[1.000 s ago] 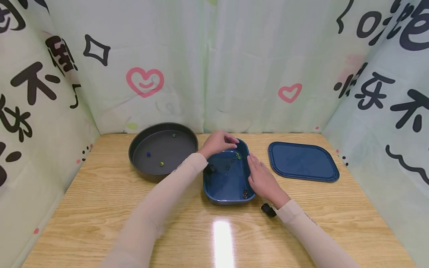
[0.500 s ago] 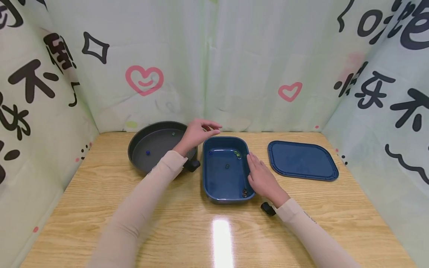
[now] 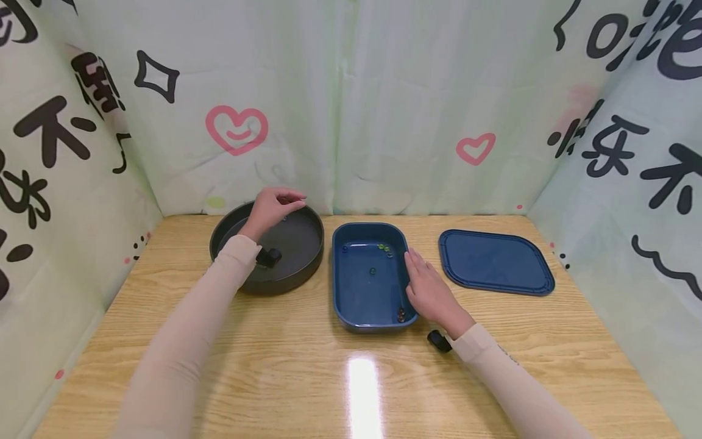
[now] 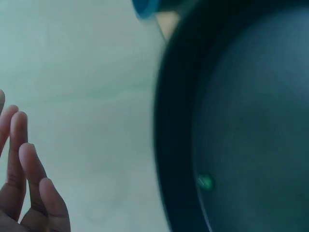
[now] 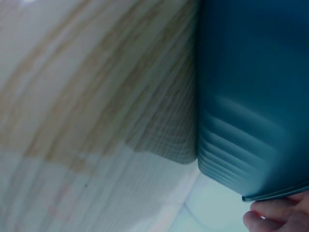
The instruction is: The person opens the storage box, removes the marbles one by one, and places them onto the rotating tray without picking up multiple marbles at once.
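My left hand (image 3: 272, 210) hovers over the far part of a dark round pan (image 3: 298, 259), thumb and fingers loosely bent with nothing seen between them. Its fingers (image 4: 19, 130) show apart in the left wrist view, beside the pan's rim. A green marble (image 4: 205, 182) lies inside the pan near the wall; my forearm and wrist hide part of the pan. My right hand (image 3: 433, 299) rests straight fingers along the right side of a blue rectangular container (image 3: 364, 299). Inside it lie a blue marble (image 3: 345, 249), yellow-green marbles (image 3: 386, 248), a dark green marble (image 3: 372, 271) and brownish marbles (image 3: 401, 314).
A flat blue lid (image 3: 496, 262) lies on the wooden table (image 3: 307, 372) to the right of the container. A printed curtain (image 3: 384, 122) stands behind the table and along both sides. Black wrist cameras (image 3: 439, 341) sit under the wrists.
My left hand has travelled left, from above the blue container to above the pan. Several marbles in the container's far right corner have shifted a little. The right hand keeps its place.
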`<state>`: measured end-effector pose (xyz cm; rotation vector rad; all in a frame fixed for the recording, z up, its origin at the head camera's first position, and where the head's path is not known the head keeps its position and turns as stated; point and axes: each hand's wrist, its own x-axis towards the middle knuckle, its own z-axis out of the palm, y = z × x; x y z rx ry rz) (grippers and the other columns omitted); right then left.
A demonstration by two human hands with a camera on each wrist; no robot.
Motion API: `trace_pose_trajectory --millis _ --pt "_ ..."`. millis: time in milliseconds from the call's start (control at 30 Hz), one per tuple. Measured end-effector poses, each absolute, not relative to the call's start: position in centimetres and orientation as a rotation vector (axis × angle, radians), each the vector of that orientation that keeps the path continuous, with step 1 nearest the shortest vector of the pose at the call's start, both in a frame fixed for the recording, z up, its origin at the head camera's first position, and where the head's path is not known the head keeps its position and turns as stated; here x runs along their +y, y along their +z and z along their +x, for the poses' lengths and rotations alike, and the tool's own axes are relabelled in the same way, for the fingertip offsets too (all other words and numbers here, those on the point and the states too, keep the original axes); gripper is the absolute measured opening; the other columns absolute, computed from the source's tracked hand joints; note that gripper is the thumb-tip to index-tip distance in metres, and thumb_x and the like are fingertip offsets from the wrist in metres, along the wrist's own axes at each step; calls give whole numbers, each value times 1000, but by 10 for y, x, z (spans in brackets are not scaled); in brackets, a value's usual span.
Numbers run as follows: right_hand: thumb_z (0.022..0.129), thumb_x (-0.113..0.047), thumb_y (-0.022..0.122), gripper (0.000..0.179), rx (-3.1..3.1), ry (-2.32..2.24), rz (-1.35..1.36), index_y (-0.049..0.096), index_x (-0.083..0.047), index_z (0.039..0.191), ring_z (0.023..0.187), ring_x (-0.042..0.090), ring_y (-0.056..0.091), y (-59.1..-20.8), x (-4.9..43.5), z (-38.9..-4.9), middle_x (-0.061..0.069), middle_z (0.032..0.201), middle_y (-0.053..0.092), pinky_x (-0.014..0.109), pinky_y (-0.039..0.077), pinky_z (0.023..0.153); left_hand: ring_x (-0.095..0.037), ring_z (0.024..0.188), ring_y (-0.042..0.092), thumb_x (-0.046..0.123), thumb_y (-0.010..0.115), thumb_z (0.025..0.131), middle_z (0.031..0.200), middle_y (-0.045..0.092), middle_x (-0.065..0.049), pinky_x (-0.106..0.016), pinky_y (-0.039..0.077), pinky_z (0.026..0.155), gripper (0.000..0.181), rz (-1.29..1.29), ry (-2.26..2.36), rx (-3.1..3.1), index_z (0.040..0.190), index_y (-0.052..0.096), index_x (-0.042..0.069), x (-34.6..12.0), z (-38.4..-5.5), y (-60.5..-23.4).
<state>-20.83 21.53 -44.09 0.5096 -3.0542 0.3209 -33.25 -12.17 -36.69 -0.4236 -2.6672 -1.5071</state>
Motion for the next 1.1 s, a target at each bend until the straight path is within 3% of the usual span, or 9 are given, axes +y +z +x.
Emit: trace_pose_trajectory --millis 333,633,1100 --pt "93 -10 42 59 -3056 327 493 21 8 146 142 37 24 -444 216 -207 23 154 20 52 24 113 -10 81 58 21 67 88 111 68 -16 -21 47 72 31 -313 -1421 -2662 113 69 4 -158 -359 -397" --pt "93 -10 42 59 -3060 310 494 22 9 145 142 36 25 -444 216 -208 24 154 20 51 24 113 -33 96 62 14 66 87 110 67 -24 -42 49 87 28 -214 -1368 -2710 110 68 -3 -168 -370 -419" --pt "93 -9 42 59 -3053 305 496 22 8 145 142 35 25 -441 216 -207 24 154 21 51 24 113 -37 109 57 15 66 88 109 66 -24 -47 44 97 27 -137 -1254 -2842 109 69 -2 -168 -386 -433"
